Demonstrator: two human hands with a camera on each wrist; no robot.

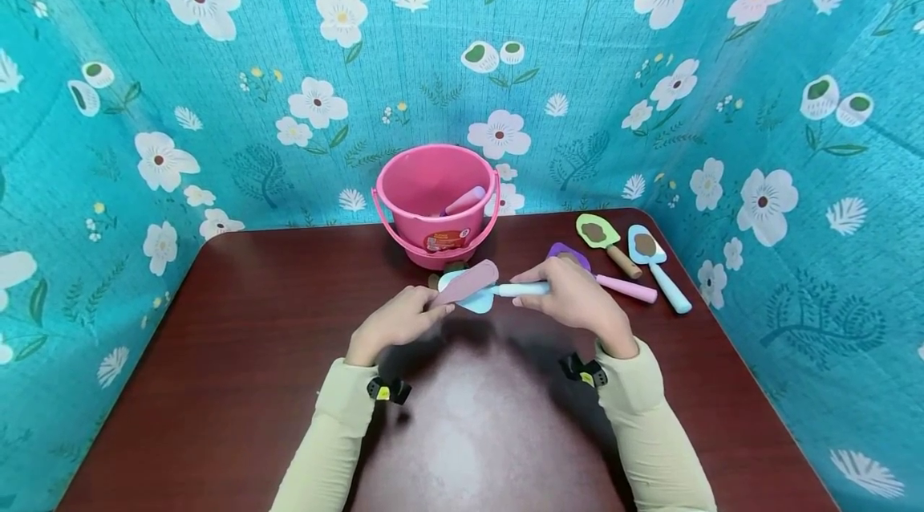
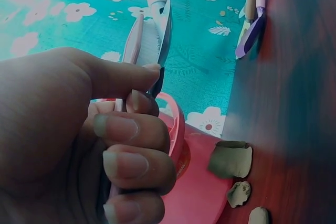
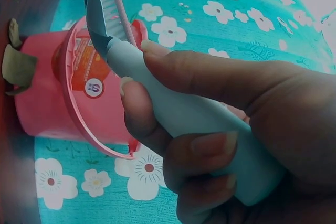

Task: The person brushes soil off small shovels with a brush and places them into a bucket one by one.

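My left hand [image 1: 397, 323] grips a mauve-backed brush [image 1: 471, 281], whose pale bristles face the blade of a small light blue trowel [image 1: 523, 289]. Around that trowel's thick handle [image 3: 173, 103] curl the fingers and thumb of my right hand [image 1: 573, 295]. In the right wrist view the bristles are right at the trowel's concave blade [image 3: 96, 22]. The head view shows the brush lying over part of the blade. My left thumb [image 2: 128, 77] reaches toward the blade's tip.
Behind the hands stands a pink bucket [image 1: 440, 231] holding a pink-handled item [image 1: 464, 201]. Olive-brown pieces [image 2: 231, 160] lie at its base. To the right are a purple trowel [image 1: 626, 288], a green one [image 1: 595, 231] and another blue one [image 1: 670, 287], with brown patches. Flowered cloth [image 1: 404, 79] surrounds the table.
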